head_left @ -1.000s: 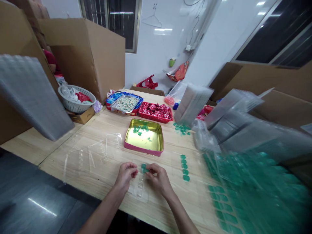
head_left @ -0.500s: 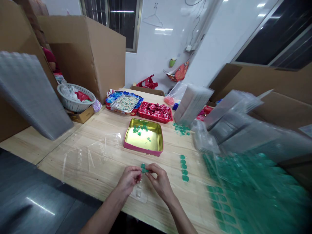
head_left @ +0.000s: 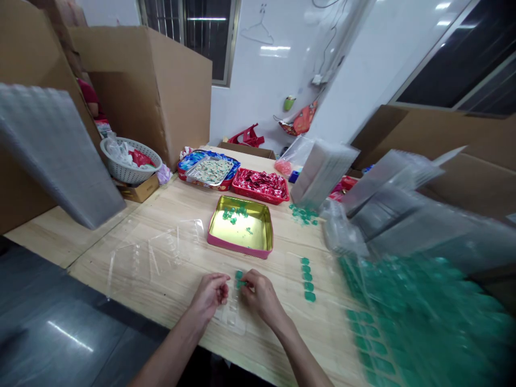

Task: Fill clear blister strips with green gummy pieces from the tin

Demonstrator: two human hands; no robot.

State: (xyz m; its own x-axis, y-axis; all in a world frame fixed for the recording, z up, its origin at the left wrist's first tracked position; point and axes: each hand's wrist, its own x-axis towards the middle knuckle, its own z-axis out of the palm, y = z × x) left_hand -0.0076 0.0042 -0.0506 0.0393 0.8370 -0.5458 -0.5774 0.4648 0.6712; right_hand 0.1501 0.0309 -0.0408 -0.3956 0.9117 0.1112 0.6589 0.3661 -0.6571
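Observation:
A clear plastic blister tray (head_left: 231,321) lies on the table between my hands, one green piece (head_left: 239,274) showing in its far end. My right hand (head_left: 263,296) pinches another small green piece (head_left: 241,284) at the tray's second pocket. Just left of the tray is my left hand (head_left: 210,295), its fingers curled and pressed together; whatever they hold, if anything, is hidden. To the right, a second clear tray holds a row of green pieces (head_left: 308,277). Beyond my hands stands a gold-lined tin (head_left: 241,248) with loose green pieces inside.
Clear empty trays (head_left: 155,252) lie to the left. Behind the tin are a red basket of red packets (head_left: 262,184) and a metal tray of small pieces (head_left: 209,171). Stacked filled green trays (head_left: 427,317) and upright plastic stacks (head_left: 322,172) take up the right side.
My left hand has drawn slightly left, away from the green pieces. My right hand has tilted down over the tray with its green piece. The view has shifted slightly.

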